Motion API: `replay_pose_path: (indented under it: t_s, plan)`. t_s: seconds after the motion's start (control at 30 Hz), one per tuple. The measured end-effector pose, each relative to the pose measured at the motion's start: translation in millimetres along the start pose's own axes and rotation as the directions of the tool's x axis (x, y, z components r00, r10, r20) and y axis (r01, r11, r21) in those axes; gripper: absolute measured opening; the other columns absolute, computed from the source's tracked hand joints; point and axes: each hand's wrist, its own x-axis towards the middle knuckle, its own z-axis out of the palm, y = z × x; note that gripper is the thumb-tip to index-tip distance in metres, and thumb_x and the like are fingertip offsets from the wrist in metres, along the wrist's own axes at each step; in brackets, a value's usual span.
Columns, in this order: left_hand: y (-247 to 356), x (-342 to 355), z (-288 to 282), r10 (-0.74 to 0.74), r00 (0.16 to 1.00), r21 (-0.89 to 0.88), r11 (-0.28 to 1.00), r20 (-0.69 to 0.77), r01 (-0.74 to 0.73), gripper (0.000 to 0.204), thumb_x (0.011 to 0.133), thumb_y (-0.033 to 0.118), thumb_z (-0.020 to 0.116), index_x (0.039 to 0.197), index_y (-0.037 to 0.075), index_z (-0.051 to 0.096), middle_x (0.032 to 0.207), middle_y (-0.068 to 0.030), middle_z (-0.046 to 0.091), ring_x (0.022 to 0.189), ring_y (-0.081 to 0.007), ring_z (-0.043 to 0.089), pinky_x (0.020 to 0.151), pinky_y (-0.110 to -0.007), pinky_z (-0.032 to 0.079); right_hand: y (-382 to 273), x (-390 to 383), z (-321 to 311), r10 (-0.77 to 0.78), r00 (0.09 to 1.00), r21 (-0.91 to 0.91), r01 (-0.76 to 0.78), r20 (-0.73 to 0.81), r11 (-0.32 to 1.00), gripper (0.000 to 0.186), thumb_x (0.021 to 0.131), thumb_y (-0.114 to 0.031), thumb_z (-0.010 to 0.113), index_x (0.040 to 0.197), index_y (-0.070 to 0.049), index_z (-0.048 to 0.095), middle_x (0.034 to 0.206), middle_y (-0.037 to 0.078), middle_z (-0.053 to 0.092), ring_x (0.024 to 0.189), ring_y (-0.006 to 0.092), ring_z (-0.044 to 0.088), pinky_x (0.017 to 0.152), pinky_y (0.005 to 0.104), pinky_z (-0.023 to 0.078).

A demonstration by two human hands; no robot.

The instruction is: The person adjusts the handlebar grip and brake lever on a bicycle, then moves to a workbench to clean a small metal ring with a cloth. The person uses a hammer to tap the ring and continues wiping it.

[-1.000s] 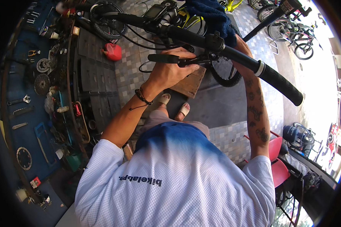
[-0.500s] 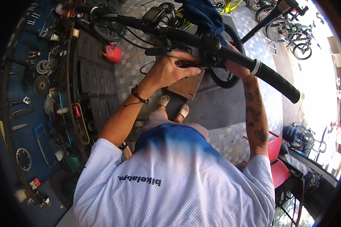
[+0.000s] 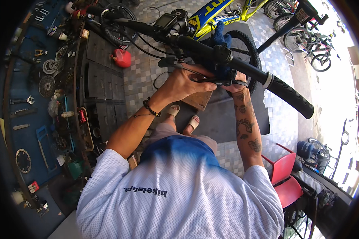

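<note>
Handlebar [image 3: 211, 49], black, long axis running from upper left down to the right-end grip [image 3: 290, 97]; brake lever [image 3: 179, 63] hung just beneath it, pointing left; left hand [image 3: 183, 81] lay under the bar, fingers curled about the lever mount; right hand [image 3: 237, 79] pinched a blue rag [image 3: 221, 40] there, equally near.

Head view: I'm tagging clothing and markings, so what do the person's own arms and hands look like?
Both forearms are bare below short white mesh sleeves. The left hand has a dark beaded bracelet at the wrist. The right hand follows a forearm with dark tattoos. No gloves.
</note>
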Motion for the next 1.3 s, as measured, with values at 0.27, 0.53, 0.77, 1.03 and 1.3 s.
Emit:
replay_pose_path:
  t_s: [0.27,0.53,0.77,1.03,1.3]
  plan:
    - [0,-3,9,-0.077,0.997,-0.042,0.996,0.012,0.077,0.034,0.084,0.017,0.090,0.112,0.001,0.079,0.099,-0.0041,0.077,0.088,-0.0076,0.068,0.080,-0.023,0.057,0,-5,11,-0.042,0.999,0.168,0.042,-0.002,0.985,0.060,0.082,-0.016,0.085,0.135,0.003,0.063,0.132,0.017,0.070,0.118,0.0295,0.069,0.105,0.0478,0.055]
    - [2,-7,14,-0.181,0.983,-0.137,0.975,-0.018,0.177,0.040,0.084,0.013,0.090,0.118,-0.002,0.076,0.095,-0.0044,0.077,0.074,-0.0044,0.062,0.061,-0.021,0.046,9,-9,17,-0.058,0.986,0.096,0.073,-0.155,0.993,0.062,0.084,-0.026,0.086,0.134,0.001,0.063,0.127,0.015,0.072,0.113,0.0273,0.071,0.101,0.0450,0.057]
    - [1,-13,22,-0.150,0.988,-0.118,0.982,-0.024,0.146,0.041,0.084,0.013,0.089,0.121,0.000,0.075,0.083,-0.0004,0.073,0.056,0.0013,0.050,0.043,-0.019,0.031,12,-15,23,-0.136,0.974,0.043,0.146,-0.180,0.988,0.064,0.087,-0.027,0.084,0.138,0.001,0.060,0.127,0.014,0.071,0.113,0.0257,0.070,0.101,0.0423,0.057]
    - [1,-34,15,-0.125,0.992,-0.011,0.992,-0.021,0.125,0.036,0.083,0.007,0.085,0.117,0.001,0.076,0.091,-0.0010,0.072,0.067,-0.0017,0.058,0.052,-0.019,0.041,-48,-8,39,-0.158,0.913,-0.763,-0.209,-0.377,0.612,0.033,0.103,-0.027,0.066,0.123,0.000,0.069,0.106,0.002,0.071,0.100,0.0084,0.063,0.090,0.0267,0.051]
    - [-8,-90,14,-0.078,0.997,-0.097,0.992,-0.004,0.077,0.035,0.082,-0.001,0.085,0.115,-0.005,0.074,0.116,-0.0079,0.072,0.103,-0.0123,0.067,0.086,-0.024,0.053,-320,57,63,-0.571,0.779,-0.912,-0.003,-0.260,0.411,0.030,0.106,-0.026,0.065,0.125,-0.004,0.070,0.110,0.002,0.072,0.101,0.0088,0.065,0.093,0.0254,0.050]
